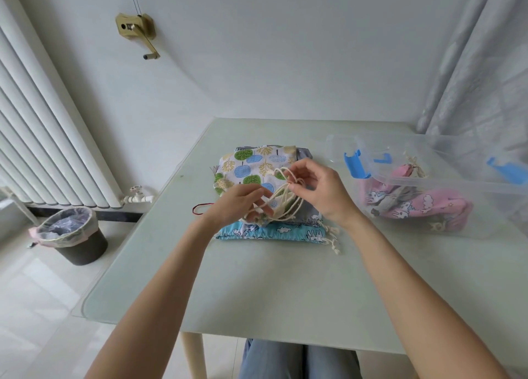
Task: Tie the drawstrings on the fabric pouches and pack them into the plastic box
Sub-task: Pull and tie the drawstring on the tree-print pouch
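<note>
Head view, the only one supplied: the tree-print pouch [251, 164] lies uppermost on a small stack of pouches at the middle of the table [257, 293], with a blue cloud-print pouch [271, 232] showing at the stack's near edge. Cream drawstrings [281, 198] rise from the tree-print pouch's gathered mouth in several loops. The right hand [320, 190] pinches the cords at their upper bend; the left hand [237, 204] has its fingers threaded among the lower strands, though whether it clamps one cannot be told. The plastic box [445, 184] stands open at the right, well apart from the stack, with a pink pouch [414, 204] already inside, its cords apparently tied. Assessment: tying is in hand on this pouch, and no knot is visible yet. The next move calls for crossing the loops and drawing them tight before transfer to the box.
</note>
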Motion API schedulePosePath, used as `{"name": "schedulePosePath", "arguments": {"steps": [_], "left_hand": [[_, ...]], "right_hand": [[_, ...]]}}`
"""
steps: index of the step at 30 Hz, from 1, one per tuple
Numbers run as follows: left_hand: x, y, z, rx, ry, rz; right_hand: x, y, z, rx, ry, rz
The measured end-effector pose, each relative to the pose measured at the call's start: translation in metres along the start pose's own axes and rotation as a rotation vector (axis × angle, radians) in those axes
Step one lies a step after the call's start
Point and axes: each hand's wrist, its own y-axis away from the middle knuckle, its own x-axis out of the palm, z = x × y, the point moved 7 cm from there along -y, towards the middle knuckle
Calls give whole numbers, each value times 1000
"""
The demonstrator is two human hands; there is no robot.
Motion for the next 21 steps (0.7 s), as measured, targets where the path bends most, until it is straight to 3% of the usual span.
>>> {"name": "schedulePosePath", "arguments": {"steps": [6, 11, 17, 21], "left_hand": [[7, -3, -13, 132, -1, -12], [-6, -5, -12, 222, 50, -253], [-47, 14, 12, 151, 283, -503], [-50, 16, 19, 268, 749, -363]], "right_hand": [[7, -2, -2, 5, -127, -18], [13, -3, -8, 63, -212, -33], [-8, 5, -46, 294, -325, -278], [-4, 9, -60, 397, -597, -281]]}}
